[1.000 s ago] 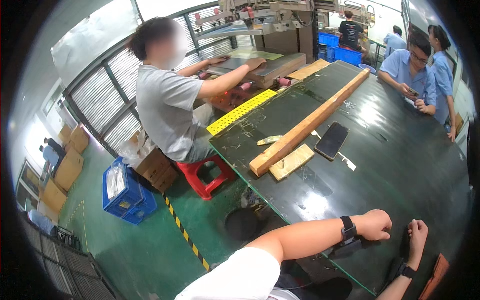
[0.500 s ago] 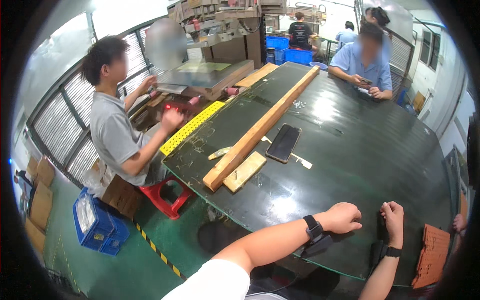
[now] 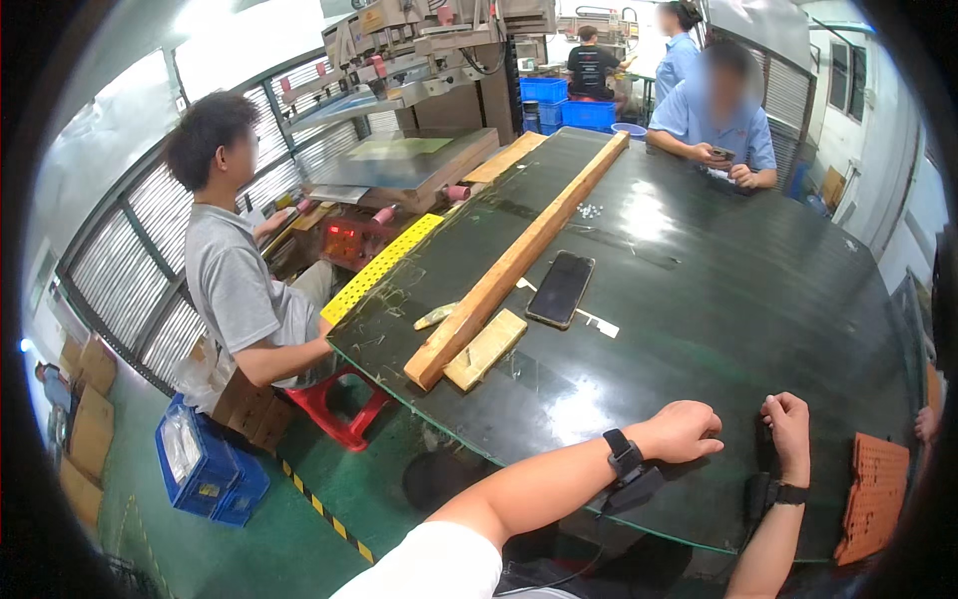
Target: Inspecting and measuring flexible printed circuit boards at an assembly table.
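Orange-red perforated rectangular panel [image 3: 874, 499] is sitting at the near right of the glossy dark green bench [image 3: 778, 299], apart from the right hand [image 3: 787, 424]. Right and left hand [image 3: 684, 432] are resting, fingers curled narrow, holding nothing visible. Black rectangular phone [image 3: 561, 290] is lying farther left. Judgement: loose hands, clear of the panel, would be serving best.

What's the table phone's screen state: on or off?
Looks off: the phone lies face up on the table, its screen dark with no image visible.
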`<state>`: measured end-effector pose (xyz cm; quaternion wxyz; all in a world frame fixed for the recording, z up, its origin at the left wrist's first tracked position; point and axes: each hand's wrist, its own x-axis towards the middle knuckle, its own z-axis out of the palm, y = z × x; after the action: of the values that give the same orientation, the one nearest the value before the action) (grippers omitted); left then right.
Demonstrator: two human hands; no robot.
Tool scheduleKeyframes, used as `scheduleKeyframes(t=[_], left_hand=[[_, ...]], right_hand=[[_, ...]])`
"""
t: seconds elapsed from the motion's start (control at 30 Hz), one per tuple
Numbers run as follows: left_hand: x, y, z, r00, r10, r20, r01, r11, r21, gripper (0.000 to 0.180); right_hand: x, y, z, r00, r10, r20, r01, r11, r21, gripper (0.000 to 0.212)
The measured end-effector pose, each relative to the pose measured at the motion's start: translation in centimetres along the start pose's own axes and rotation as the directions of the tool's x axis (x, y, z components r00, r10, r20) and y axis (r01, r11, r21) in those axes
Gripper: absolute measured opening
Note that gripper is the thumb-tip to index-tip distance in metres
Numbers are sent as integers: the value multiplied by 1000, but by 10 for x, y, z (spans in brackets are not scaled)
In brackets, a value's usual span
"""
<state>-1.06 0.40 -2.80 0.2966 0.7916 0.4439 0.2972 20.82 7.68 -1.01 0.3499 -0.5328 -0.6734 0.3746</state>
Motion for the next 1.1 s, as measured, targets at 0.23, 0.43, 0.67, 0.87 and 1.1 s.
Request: scheduleKeyframes(t=[0.23,0.43,0.67,0.87,1.1], left_hand=[[2,2,2,1000,17,11,-17,1000,5,26],[2,0,3,1000,19,11,-19,1000,5,26],[2,3,0,999,-2,49,0,1000,26,26],[2,1,0,999,18,30,-19,999,41,26],[1,3,-1,999,24,26,-25,999,32,27]], right_hand=[[5,13,-4,1000,-26,14,25,998,60,22],[3,9,-3,1000,-22,8,21,999,45,23],[3,8,-3,1000,-14,4,14,999,46,23],[3,7,-1,1000,-22,-1,22,999,49,23],[6,17,-4,1000,-30,9,29,998,59,24]])
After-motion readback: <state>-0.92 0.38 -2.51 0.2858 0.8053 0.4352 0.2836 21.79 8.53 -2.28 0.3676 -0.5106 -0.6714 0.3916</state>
